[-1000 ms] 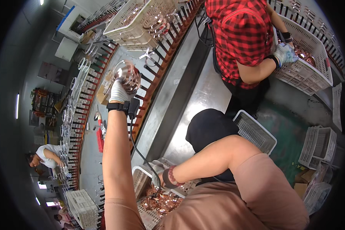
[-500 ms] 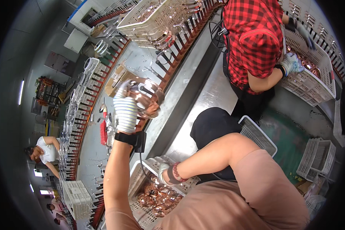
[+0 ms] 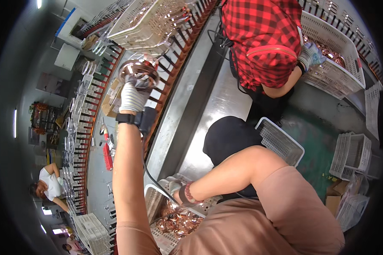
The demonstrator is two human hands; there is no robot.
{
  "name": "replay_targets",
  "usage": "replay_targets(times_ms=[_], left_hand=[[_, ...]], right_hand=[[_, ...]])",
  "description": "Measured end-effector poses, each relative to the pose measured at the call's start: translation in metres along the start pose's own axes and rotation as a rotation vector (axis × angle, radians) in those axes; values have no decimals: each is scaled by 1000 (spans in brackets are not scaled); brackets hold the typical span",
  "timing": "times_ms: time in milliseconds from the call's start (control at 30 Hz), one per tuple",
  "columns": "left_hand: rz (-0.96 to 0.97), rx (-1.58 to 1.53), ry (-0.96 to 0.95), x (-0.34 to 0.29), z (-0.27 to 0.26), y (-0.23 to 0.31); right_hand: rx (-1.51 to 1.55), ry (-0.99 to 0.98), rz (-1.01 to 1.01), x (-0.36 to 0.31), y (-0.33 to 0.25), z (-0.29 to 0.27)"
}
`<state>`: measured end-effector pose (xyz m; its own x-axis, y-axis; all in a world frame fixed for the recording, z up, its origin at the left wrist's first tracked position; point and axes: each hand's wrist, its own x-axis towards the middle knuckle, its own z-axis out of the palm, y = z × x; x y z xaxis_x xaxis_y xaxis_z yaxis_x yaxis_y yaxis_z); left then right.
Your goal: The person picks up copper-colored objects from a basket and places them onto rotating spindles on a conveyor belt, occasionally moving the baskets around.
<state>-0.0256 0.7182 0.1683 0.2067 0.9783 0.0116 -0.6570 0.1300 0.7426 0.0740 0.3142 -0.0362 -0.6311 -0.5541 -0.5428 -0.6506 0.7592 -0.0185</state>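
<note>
The left hand (image 3: 132, 98), in a striped glove, reaches well beyond the near basket (image 3: 152, 199), its fingers curled firmly about the near edge of a bundle of shiny copper-coloured rings (image 3: 134, 68). The bundle is held up over the counter (image 3: 97, 174), beside a rail of dark pegs (image 3: 169, 83); whether it touches a peg I cannot make out from where I stand. The right hand (image 3: 173, 187), also gloved, is at the far side of the near basket, partly behind a dark cord (image 3: 152, 176); how widely its fingers are spread, and whether they grasp anything, is not visible. Copper-coloured pieces (image 3: 181, 224) lie heaped inside the near basket. Beyond it and to its left lies a red brush (image 3: 107, 157); beyond it and far to its right, a co-worker's gloved hand (image 3: 311, 56) is at a second white basket (image 3: 336, 83). Good handling here probably calls for a secure hold on the rings' edge, so that they stay together, and enough slack in the cord to clear the pegs; polished metal of this kind would likely scratch if knocked.
</note>
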Motion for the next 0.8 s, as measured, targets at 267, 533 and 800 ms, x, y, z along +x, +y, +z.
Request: replay_targets(times_ms=[267, 533, 800], left_hand=[[-196, 277, 784, -12, -35, 45], [432, 1281, 669, -19, 135, -10], [284, 1388, 435, -112, 136, -47]], right_hand=[[250, 317, 99, -147, 4, -25], [97, 0, 134, 20, 36, 35], [-125, -28, 275, -52, 22, -39]])
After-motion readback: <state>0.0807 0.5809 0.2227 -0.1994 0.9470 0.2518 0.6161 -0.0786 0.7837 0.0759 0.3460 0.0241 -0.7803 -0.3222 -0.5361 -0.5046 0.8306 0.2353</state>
